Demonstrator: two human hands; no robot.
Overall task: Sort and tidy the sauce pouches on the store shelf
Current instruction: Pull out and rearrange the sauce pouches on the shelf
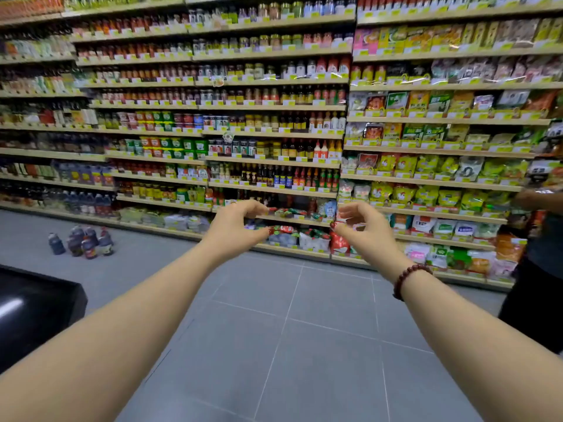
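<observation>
LEFT HAND (pixel 236 226): fingers curved, holding nothing | RIGHT HAND (pixel 361 225): fingers curved, holding nothing | SAUCE POUCHES (pixel 289 212): lay jumbled flat on low shelf (pixel 298 221), between both hands; contact could not be determined | HANDLING (judged): light, soft, slick film, likely to sag and slide; grasp across flat body or sealed edge.

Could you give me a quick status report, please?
Left hand and right hand open, empty. Sauce pouches jumbled on low shelf, untouched. Bottles on floor left; person standing right.

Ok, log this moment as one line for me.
state: arms outstretched | left hand: open, nothing gripped | right hand: open, nothing gripped | target: red-green sauce pouches on low shelf
</observation>
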